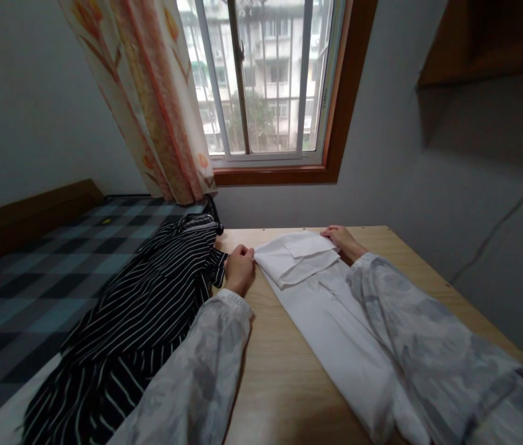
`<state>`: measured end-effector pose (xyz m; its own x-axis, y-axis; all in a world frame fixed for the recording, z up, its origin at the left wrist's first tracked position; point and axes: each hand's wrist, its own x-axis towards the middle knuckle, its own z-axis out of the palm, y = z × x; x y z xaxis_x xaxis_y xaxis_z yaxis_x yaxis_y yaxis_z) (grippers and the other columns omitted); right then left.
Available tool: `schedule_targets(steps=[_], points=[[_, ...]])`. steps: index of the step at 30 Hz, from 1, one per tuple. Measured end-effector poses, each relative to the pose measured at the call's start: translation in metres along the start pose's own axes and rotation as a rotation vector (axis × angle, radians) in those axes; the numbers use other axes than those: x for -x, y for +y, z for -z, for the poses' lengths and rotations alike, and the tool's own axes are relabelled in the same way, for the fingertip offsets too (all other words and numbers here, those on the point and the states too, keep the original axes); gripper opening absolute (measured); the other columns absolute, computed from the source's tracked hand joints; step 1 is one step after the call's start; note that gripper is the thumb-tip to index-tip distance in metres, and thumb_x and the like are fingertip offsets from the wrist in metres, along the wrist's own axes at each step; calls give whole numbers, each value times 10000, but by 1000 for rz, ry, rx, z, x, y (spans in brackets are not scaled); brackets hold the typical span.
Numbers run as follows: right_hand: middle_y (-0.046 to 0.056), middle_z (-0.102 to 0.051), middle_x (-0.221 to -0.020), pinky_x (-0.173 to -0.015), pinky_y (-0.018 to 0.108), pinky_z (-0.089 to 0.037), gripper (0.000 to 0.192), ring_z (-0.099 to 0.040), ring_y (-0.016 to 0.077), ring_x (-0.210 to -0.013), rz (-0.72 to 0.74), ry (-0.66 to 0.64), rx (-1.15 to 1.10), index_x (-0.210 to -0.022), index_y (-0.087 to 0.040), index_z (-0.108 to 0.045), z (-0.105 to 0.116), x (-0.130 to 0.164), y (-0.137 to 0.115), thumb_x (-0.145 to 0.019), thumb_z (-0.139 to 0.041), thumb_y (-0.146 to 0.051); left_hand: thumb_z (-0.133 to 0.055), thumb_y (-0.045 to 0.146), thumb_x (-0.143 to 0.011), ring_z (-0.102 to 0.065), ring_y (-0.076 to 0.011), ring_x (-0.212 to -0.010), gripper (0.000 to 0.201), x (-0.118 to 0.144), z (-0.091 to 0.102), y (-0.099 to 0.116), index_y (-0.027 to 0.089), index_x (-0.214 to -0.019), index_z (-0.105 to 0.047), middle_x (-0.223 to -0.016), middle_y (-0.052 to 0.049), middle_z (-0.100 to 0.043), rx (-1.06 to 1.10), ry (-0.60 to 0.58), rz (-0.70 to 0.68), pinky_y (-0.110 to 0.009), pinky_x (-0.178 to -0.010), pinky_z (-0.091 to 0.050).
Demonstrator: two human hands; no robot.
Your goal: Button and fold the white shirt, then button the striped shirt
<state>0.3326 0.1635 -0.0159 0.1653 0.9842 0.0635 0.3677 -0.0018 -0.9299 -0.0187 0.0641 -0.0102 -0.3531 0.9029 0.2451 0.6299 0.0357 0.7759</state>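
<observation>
While the white shirt [335, 321] is lying stretched out along the wooden desk [280, 377], the person is holding its far, folded end between both hands. The left hand [239, 267] is curling into a loose fist at the near left corner of the fold, its fingers pinching the edge of the cloth there. The right hand [341, 240] is resting across the far right corner of the same fold, fingers bent down onto the fabric; whether it is gripping or only pressing, I cannot tell from here. Between the two hands the collar part is sitting doubled over in flat layers, and the rest of the shirt is running back from the hands toward the person, partly under the right sleeve [432, 346], which is pale and mottled grey.

Just left of the left hand, a black garment with white stripes [145, 321] is lying in a heap, spilling off the desk's edge onto a bed with a dark checked cover [25, 284]. Beyond both hands a window [265, 80] is showing grey daylight, and a flowered curtain [150, 93] is hanging to the left of it.
</observation>
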Motion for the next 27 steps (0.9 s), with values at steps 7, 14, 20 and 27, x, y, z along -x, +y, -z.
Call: schedule_targets(steps=[7,14,20,27], points=[[-1,-602,-639,-549,244,-346,288,-504,148,-633,-9,29,2,-715,-204,-627,3,-5,9,-696,-770,-453,-585,385,-997,-568,-202,-778,292,-3,3,-4,236,-749,-545,-758,-1,-643,23,-76,-71,-304,-756,-354],[18,-632,-635,-523,247,-371,317,-533,145,-592,-56,-31,31,-742,-175,-679,-1,-2,12,-753,-832,-452,-652,528,-982,-586,-205,-743,379,8,6,5,226,-757,-607,-761,-31,-691,-56,-29,-121,-320,-756,-346],[18,-628,-598,-489,245,-345,409,-510,133,-547,-54,-151,24,-725,-142,-723,-1,2,15,-731,-910,-506,-752,676,-842,-532,-169,-590,535,6,9,-3,207,-617,-628,-592,-19,-642,84,-280,-189,-294,-612,-314],[-4,-599,-570,-488,234,-343,372,-505,134,-556,-16,-111,3,-768,-146,-729,8,8,10,-810,-863,-490,-631,709,-918,-529,-163,-557,589,2,8,-6,211,-605,-616,-569,-16,-645,267,-322,-204,-276,-587,-353]])
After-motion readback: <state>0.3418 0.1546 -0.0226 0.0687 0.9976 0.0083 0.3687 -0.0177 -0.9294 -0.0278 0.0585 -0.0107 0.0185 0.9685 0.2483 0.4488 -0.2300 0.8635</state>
